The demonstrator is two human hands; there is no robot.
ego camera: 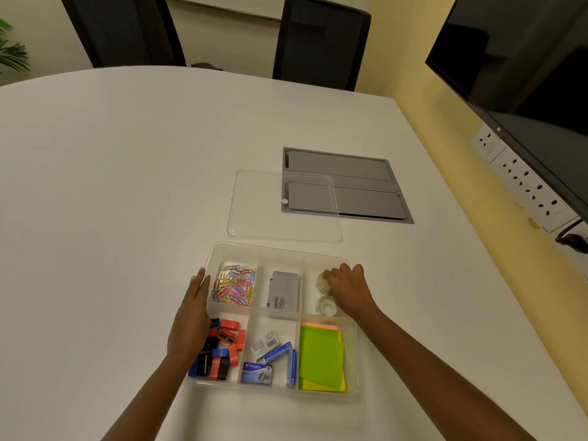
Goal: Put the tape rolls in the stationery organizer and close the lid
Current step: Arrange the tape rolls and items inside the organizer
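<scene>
Organizer (351,396): sat open on the desk (111,202) before you.
Left hand (191,316): your fingers lay flat together against its left wall.
Right hand (348,289): your fingers curled over the farther of two tape rolls (326,306) in the far right compartment.
Lid (254,211): lay flat just beyond.

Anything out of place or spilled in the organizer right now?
Nothing spilled. The clear plastic lid lies off the clear compartmented organizer, partly over the grey table hatch. Both clear tape rolls sit in one compartment.
</scene>
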